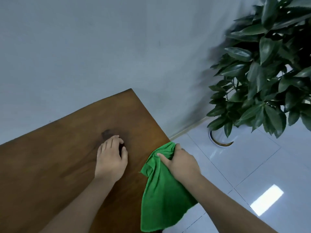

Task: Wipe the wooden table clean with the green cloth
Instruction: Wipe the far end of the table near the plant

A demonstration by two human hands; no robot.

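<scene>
At the table (50,165) edge, bunched green cloth (165,195) hangs.

Smooth brown wooden table (58,157), soft fuzzy green cloth (163,195), glossy pale floor tiles (244,165), matt grey wall (84,47), waxy leaves (269,64).

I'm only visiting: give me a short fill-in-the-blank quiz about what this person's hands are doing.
1. The right hand grips a ____ cloth.
2. The left hand rests on a table made of ____.
3. The plant stands in a ____ pot.
Missing words: green; wood; white.
</scene>
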